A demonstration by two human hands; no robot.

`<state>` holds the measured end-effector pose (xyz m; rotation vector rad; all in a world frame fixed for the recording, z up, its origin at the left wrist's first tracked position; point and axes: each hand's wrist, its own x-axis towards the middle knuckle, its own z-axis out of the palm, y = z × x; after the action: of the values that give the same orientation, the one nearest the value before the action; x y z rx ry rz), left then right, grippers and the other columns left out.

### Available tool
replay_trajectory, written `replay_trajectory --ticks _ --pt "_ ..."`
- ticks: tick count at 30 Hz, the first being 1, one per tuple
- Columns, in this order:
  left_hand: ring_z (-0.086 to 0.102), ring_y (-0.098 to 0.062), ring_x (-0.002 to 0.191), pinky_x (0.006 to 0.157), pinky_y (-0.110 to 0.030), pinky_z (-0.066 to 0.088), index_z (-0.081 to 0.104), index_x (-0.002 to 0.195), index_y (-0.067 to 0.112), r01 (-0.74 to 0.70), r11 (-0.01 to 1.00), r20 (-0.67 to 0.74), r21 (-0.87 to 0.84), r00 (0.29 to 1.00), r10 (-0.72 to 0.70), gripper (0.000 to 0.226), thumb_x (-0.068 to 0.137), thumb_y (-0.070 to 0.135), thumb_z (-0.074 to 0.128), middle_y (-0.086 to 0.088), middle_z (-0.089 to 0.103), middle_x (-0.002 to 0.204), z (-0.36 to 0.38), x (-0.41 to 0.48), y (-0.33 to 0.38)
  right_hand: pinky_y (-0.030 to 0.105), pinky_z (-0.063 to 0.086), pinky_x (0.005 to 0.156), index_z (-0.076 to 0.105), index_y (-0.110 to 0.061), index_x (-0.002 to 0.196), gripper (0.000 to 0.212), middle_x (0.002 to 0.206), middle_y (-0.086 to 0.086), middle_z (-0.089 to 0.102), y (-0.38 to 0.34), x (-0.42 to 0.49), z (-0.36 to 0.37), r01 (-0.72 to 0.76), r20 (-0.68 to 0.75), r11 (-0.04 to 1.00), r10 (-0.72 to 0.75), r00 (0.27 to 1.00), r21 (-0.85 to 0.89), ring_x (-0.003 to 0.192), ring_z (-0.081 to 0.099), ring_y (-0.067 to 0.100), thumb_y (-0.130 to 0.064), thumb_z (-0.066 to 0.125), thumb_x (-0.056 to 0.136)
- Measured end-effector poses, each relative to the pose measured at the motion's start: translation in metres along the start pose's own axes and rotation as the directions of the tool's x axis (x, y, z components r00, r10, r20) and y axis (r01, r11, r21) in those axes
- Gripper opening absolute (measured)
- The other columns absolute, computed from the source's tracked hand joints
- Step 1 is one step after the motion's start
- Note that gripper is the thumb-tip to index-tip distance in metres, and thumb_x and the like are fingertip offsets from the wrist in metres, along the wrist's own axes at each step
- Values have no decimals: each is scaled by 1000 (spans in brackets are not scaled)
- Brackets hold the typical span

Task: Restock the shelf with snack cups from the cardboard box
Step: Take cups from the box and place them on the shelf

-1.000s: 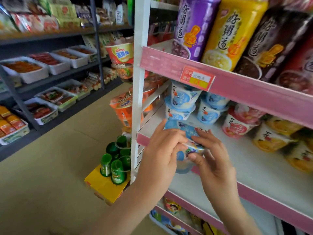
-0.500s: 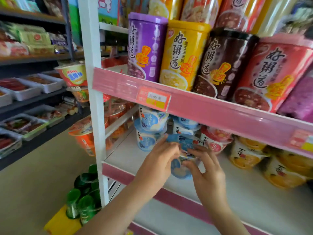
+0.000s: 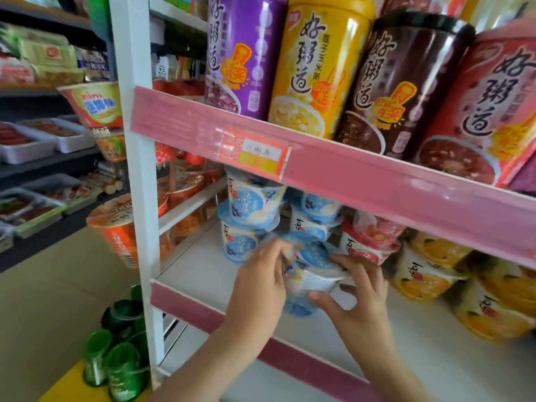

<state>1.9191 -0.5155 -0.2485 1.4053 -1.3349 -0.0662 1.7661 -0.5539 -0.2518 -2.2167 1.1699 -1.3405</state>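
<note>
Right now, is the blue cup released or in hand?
In hand: the left hand and right hand both grip the blue cup at the lower shelf front. Whether its base touches the shelf, cannot tell.

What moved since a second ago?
The left hand and right hand carried the blue-and-white plastic snack cup from the front edge of the white shelf inward, toward the stacked blue cups. Both still grip it; the stack stayed put.
</note>
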Motion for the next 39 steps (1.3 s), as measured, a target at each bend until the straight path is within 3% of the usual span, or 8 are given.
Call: replay_trajectory --ticks 6,10,17,21,26,29,34,39 --pt "61 1 96 86 -13 47 44 127 42 78 993 111 -88 992 -68 58 90 -1 52 12 61 110 -10 -7 -13 6 39 92 47 -43 124 70 133 -21 38 0 -3 4 -56 59 972 44 997 226 125 40 -2 10 64 81" --pt "66 -1 86 84 -24 52 36 123 52 18 979 203 -204 979 24 63 90 2 55 10 69 92 -14 -10 -10 22 30 109 28 -59 133 82 147 -27 26 -5 -5 3 -202 43 906 200 979 372 137 28 -3 6 51 90" --pt "61 -9 78 71 -14 45 60 106 34 -148 986 157 -78 975 159 29 85 14 51 5 57 93 -12 0 -15 19 27 96 64 -19 113 45 121 1 52 -23 -3 5 95 -34 973 -105 994 -211 111 41 16 -45 64 75" --pt "58 -5 87 76 -16 45 66 105 19 -313 948 131 56 944 304 24 89 19 48 2 55 106 -18 1 -20 33 47 83 71 -13 103 26 101 -1 67 -14 -1 3 246 -19 926 -263 965 -288 95 48 17 -14 62 78" --pt "51 -18 122 92 -28 47 64 119 13 -497 831 226 249 865 449 36 85 11 53 -4 54 134 -8 13 -22 39 49 87 67 -11 110 46 110 2 65 -5 -1 -8 313 17 923 -318 948 -225 108 51 15 16 53 75" --pt "57 -18 115 71 -27 56 70 100 13 -571 744 249 346 821 514 32 76 4 52 -2 63 122 -2 21 -15 47 44 96 59 -6 123 47 119 10 60 -9 -2 5 244 1 941 -251 968 -235 115 46 21 -5 61 76" --pt "62 -21 79 50 -28 51 53 87 16 -616 700 253 361 787 562 25 69 7 38 -2 66 84 0 16 -3 22 26 103 63 0 114 53 117 18 60 -3 4 17 171 14 934 -176 984 -313 111 52 38 -14 71 64" --pt "51 -23 61 59 -31 40 52 71 14 -634 616 206 468 756 621 13 71 3 46 -2 51 64 -5 11 5 6 24 102 61 -6 115 44 116 -1 55 0 8 14 280 62 951 -274 960 -132 113 42 7 -1 62 72"
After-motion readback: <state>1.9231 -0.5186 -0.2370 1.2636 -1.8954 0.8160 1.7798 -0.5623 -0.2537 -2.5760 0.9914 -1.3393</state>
